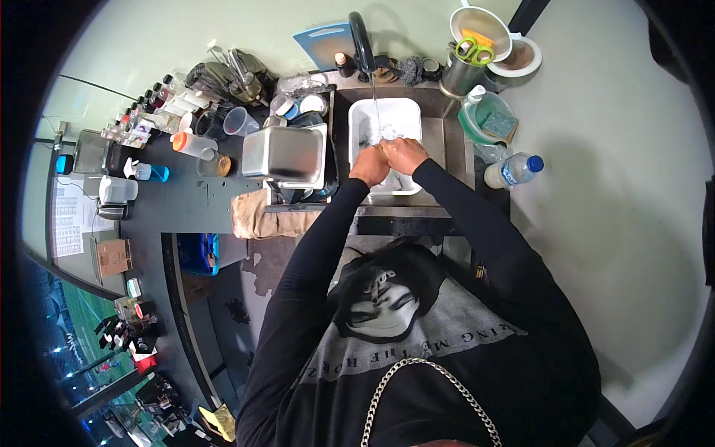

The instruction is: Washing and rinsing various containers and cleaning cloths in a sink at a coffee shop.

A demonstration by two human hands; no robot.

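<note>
My left hand (370,166) and my right hand (403,155) are closed against each other over a white plastic tub (413,112) in the steel sink (458,139). Something small and yellowish shows between them, too covered to name. Water runs from the black faucet (362,42) just behind my hands into the tub, where suds or bubbles show. Both hands look wet. Left of the sink, an upturned steel pan (282,152) rests on a rack with other washed-looking containers.
A folded tan cloth (251,215) lies at the counter's front edge. Right of the sink stand a green bowl (469,124) with a sponge (499,124) and a blue-capped plastic bottle (511,170). A steel canister (461,75) holds green-handled scissors (475,51). An orange-capped squeeze bottle (192,143) lies left.
</note>
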